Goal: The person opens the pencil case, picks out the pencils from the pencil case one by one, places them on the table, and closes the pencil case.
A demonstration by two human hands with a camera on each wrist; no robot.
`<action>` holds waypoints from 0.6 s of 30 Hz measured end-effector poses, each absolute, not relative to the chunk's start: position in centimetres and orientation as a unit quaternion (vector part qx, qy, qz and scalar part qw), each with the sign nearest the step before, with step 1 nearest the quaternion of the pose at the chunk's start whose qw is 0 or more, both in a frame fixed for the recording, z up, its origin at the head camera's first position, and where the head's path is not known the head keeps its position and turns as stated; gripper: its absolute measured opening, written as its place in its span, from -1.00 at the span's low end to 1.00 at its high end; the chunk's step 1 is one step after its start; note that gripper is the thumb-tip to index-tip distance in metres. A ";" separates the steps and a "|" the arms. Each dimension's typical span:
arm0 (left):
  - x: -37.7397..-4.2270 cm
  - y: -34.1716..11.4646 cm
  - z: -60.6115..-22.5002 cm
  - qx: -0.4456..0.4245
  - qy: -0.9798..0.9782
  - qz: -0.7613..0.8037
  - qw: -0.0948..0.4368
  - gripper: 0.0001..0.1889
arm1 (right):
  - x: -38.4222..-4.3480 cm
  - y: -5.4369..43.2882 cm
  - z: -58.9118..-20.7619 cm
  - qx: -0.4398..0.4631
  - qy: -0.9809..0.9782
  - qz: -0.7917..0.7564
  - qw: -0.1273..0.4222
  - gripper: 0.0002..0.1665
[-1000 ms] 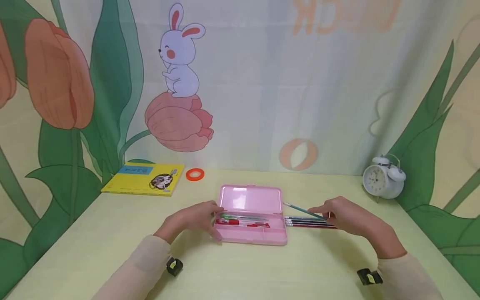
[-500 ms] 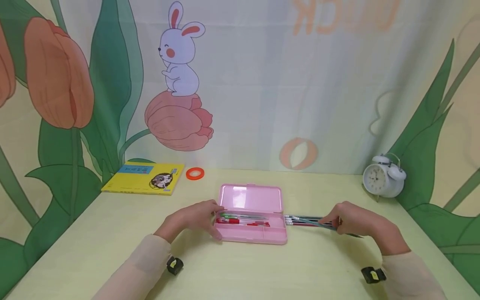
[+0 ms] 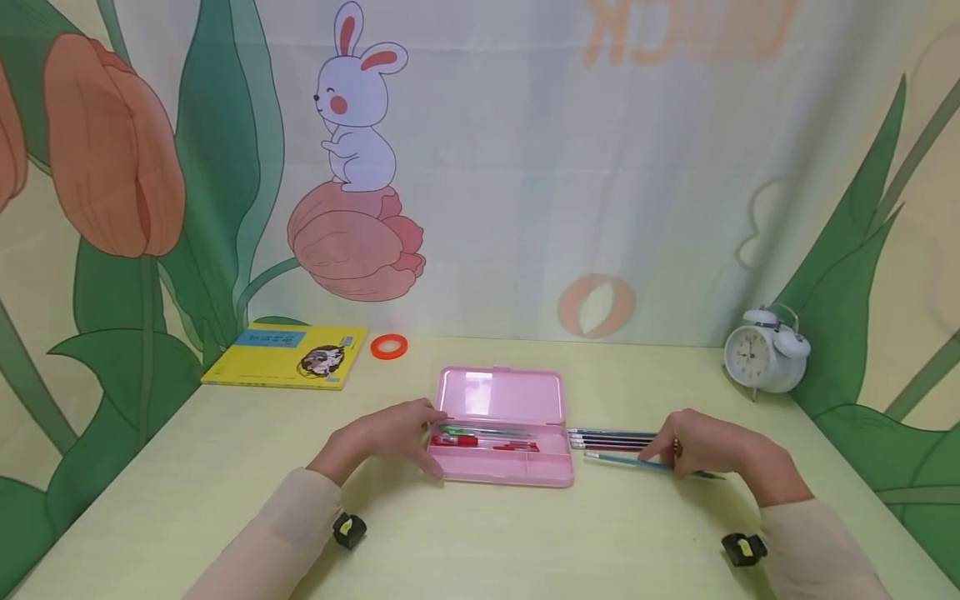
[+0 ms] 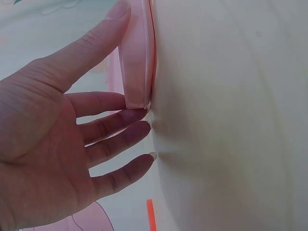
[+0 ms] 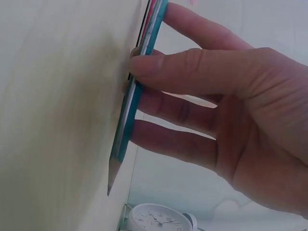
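Note:
A pink pencil case (image 3: pixel 551 473) lies with its lid up on the table, and several pens, red (image 3: pixel 465 442) and green-tipped, lie inside it. My left hand (image 3: pixel 393 433) grips the case's left end; in the left wrist view the thumb (image 4: pixel 91 48) lies along its wall and the fingertips touch its end. My right hand (image 3: pixel 701 446) pinches a teal pencil (image 3: pixel 622 459) between thumb and fingers, low over the table. In the right wrist view its sharpened tip points away from the case. Just behind it, several dark and red pencils (image 3: pixel 607 439) lie side by side, partly hidden by the hand.
A yellow book (image 3: pixel 281 358) lies at the back left, with an orange tape ring (image 3: pixel 389 347) beside it. At the back right stands a white alarm clock (image 3: pixel 765 354). A printed curtain (image 3: pixel 487 167) hangs behind the table (image 3: pixel 540 542).
My right hand has brought the teal pencil from above the row of pencils toward the table's front, lowering it alongside them. The left hand has stayed on the pencil case.

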State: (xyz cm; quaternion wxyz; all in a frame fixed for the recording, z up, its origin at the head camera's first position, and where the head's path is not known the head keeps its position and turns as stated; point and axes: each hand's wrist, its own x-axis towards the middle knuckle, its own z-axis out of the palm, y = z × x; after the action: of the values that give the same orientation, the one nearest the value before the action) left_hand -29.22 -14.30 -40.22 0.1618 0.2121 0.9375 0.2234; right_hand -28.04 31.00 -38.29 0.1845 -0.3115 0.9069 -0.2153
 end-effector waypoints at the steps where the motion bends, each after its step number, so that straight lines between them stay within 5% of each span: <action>1: -29.2 -14.3 -40.2 0.213 0.937 0.224 0.162 -0.05 | -28.1 31.0 -38.4 -0.316 0.906 -0.215 0.183 -0.32; 18: -29.3 -14.4 -40.4 0.217 0.938 0.217 0.159 -0.06 | -27.7 29.7 -38.7 -0.261 0.936 -0.176 0.159 -0.37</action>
State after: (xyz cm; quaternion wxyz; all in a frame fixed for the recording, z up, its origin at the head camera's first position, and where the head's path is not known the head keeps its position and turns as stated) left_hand -29.30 -14.36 -40.35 0.1586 0.2174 0.9384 0.2169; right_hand -27.68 29.74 -38.69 0.1594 -0.2615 0.9355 -0.1761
